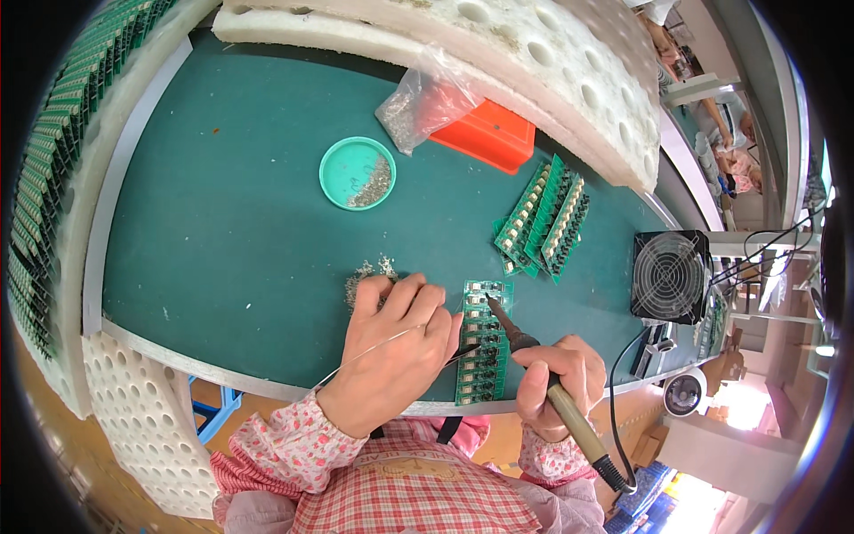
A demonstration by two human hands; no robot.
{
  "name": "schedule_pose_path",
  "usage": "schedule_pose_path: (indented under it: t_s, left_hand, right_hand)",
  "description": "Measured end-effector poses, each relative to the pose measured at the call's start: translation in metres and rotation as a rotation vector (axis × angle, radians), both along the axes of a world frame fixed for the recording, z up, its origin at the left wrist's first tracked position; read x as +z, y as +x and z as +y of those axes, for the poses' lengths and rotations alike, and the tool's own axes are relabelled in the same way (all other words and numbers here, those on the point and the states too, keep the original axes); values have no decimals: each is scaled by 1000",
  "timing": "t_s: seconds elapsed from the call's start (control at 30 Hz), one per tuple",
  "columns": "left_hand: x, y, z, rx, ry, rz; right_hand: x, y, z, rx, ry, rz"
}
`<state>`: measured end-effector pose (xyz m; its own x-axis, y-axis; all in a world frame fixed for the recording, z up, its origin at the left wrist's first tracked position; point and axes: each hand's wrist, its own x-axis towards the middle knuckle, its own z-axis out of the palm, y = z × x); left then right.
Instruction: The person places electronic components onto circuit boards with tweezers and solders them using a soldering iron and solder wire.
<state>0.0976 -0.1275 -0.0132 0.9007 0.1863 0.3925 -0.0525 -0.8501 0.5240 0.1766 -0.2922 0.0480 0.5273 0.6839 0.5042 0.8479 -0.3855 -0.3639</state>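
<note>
A green circuit board point(481, 343) with rows of small parts lies on the green table mat point(231, 214) near the front edge. My right hand point(559, 378) grips a soldering iron point(534, 356), its tip resting on the upper part of the board. My left hand point(396, 351) rests palm down just left of the board, pinching a thin solder wire point(378, 347) that runs back across the hand toward my sleeve. Beside its fingertips lies a small pile of tiny metal parts point(366, 271).
A round teal dish point(357, 173) of small parts, a clear bag point(422, 102) and an orange box point(487, 133) sit further back. Several green boards point(543, 218) lie stacked to the right. A black fan point(669, 276) stands at the right edge. Perforated white foam point(534, 53) borders the table; racked boards point(53, 151) line the left.
</note>
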Motion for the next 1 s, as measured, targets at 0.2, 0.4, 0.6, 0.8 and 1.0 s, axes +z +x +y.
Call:
schedule_pose_path:
  t_s: [0.2, 0.4, 0.6, 0.8, 1.0]
  left_hand:
    - [3, -14, -1, -76, -22, 38]
    - [17, -27, -3, -202, -24, 190]
    - [21, -30, -5, -266, 111, 192]
    - [28, -33, 0, -167, -215, 35]
    - [29, -54, 11, 6, -314, -10]
  right_hand:
    - [-5, 4, 4, 31, 39, 21]
    - [-8, 4, 3, 22, 65, 16]
    - [-18, -5, -26, -161, 266, 85]
    - [-37, -25, -59, -287, 374, 155]
    - [-49, -36, -54, -115, -14, 148]
